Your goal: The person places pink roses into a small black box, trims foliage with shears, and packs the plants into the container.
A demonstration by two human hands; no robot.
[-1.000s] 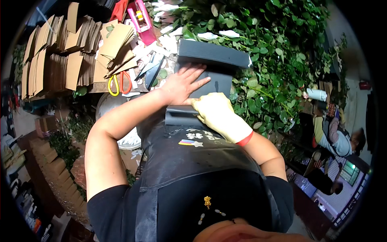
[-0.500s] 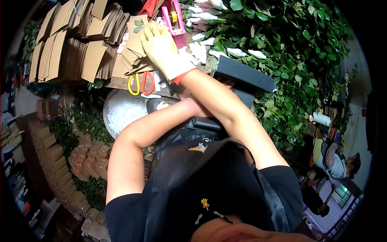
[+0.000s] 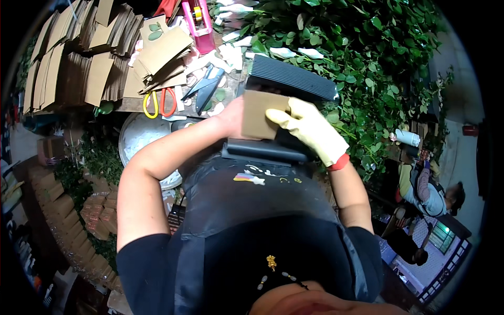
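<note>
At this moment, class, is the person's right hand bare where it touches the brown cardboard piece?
No, the right hand touching the cardboard piece is covered by a pale yellow glove.

Left hand (image 3: 232, 115) partly hidden behind cardboard (image 3: 259, 114)

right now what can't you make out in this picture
Left hand: in the head view, its fingers are mostly hidden by the cardboard piece, so its grip can't be told.
Round basin: head view, part of it lies hidden under the left forearm.
Pink tape dispenser: head view, its far end is cut off by the upper edge.
Co-worker: head view, too small and blurred to tell what they handle.
</note>
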